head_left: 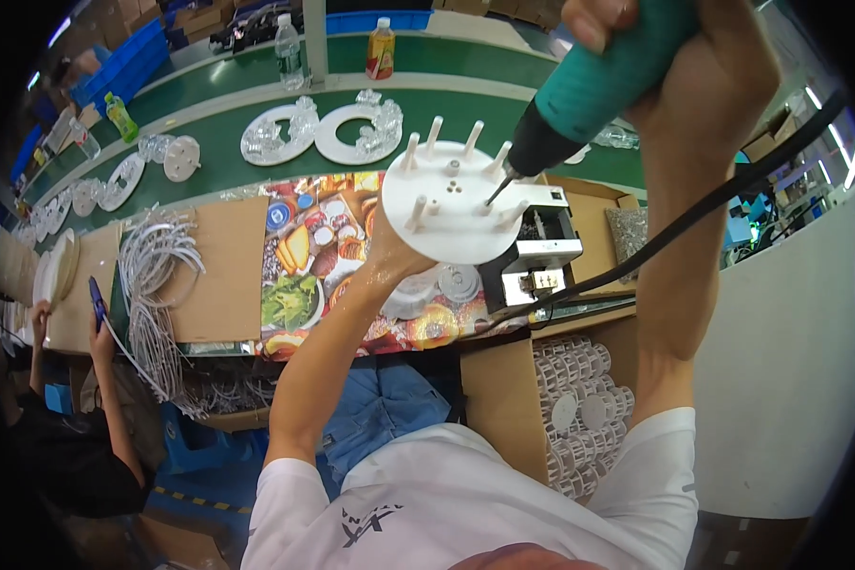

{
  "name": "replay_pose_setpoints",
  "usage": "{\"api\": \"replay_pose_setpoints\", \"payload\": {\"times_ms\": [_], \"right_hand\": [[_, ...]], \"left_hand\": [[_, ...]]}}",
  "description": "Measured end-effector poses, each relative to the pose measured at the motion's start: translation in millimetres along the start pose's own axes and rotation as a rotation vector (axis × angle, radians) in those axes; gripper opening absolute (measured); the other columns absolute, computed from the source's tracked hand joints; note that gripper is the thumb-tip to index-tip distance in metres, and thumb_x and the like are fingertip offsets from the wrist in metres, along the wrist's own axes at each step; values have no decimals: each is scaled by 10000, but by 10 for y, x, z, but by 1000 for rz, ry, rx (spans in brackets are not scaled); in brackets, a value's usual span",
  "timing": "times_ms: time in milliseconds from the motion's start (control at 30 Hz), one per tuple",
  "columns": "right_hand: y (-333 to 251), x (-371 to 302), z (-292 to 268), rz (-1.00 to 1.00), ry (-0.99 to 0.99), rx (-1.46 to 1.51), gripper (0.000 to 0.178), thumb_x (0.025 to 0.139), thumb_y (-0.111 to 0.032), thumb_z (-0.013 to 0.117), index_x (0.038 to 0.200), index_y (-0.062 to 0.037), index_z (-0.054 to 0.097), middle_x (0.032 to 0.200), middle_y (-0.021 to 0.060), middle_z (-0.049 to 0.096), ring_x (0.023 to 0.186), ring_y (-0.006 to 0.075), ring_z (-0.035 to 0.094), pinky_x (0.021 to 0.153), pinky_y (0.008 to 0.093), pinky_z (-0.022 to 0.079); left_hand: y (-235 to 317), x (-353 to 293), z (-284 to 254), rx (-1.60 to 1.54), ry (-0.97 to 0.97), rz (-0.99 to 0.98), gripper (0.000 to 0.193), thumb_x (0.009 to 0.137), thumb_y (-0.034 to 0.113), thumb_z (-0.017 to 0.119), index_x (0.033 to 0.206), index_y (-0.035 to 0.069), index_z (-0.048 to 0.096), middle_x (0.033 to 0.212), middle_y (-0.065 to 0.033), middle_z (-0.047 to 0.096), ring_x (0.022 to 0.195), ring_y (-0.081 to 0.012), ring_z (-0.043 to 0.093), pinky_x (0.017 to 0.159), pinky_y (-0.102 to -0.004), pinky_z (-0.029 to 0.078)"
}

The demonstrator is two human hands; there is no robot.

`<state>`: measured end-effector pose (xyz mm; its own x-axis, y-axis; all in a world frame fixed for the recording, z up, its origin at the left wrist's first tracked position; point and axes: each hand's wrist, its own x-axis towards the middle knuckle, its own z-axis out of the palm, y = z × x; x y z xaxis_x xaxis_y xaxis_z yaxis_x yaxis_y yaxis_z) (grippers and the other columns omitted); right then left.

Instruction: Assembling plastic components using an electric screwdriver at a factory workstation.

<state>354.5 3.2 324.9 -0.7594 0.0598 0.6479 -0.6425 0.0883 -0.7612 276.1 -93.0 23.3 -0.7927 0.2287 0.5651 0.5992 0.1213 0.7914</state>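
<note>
My right hand point(707, 90) is wrapped round a teal electric screwdriver point(603, 71) with a black nose. Its thin bit slants down onto the upper face of a round white plastic disc point(451, 223), at a spot right of the disc's middle. Several upright pegs ring that disc. My left hand point(396, 252) holds it from below, over the table, with the fingers hidden under it. Just right of the disc stands a black-and-white box-shaped device point(541, 249), perhaps a screw feeder. Another white round part point(458, 282) lies under my left hand on the patterned sheet point(318, 242).
A black cable point(679, 237) crosses the right side. A carton of white cage-like parts point(579, 408) stands by my right elbow. White rings point(359, 135) with clear-wrapped pieces and bottles point(381, 49) sit on the green conveyor point(223, 114). A co-worker's hand point(102, 342) holds a purple-handled tool beside bundled white cables point(157, 275).
</note>
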Motion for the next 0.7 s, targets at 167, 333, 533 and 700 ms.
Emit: {"api": "replay_pose_setpoints", "payload": {"times_ms": [167, 333, 533, 700], "right_hand": [[-211, -7, -1014, -279, -271, 357, 375, 818, -193, 448, 1006, 129, 489, 772, 98, 474, 636, 156, 430, 639, 260, 383], [11, -839, -1282, -416, -122, 233, 528, 835, -165, 432, 1290, 78, 323, 900, 157, 522, 629, 161, 461, 579, 254, 396], [936, -1693, -1493, -162, 202, -115, 608, 778, -70, 624, 1306, -80, 322, 895, 170, 562, 577, 181, 520, 532, 327, 468], [1299, -1827, -1717, -141, 160, -183, 532, 753, -21, 637, 1208, -79, 366, 872, 170, 568, 576, 181, 529, 525, 320, 475]], "left_hand": [[-21, 14, 65, -568, 0, -245, 877, 559, 308, 839, 1275, 27, 417, 1242, -166, 499, 1135, -272, 506, 958, -374, 403], [-373, -78, 1, 129, 112, 186, 912, 589, 272, 843, 1326, 36, 361, 1278, -153, 471, 1189, -247, 470, 992, -395, 392], [203, -146, -179, -122, -17, -99, 606, 741, 215, 736, 1241, 53, 435, 1193, -119, 504, 1124, -209, 462, 966, -382, 377], [1013, 157, -121, 189, -17, -249, 250, 803, 124, 676, 1016, 9, 612, 922, -82, 636, 866, -171, 587, 813, -317, 466]]}}
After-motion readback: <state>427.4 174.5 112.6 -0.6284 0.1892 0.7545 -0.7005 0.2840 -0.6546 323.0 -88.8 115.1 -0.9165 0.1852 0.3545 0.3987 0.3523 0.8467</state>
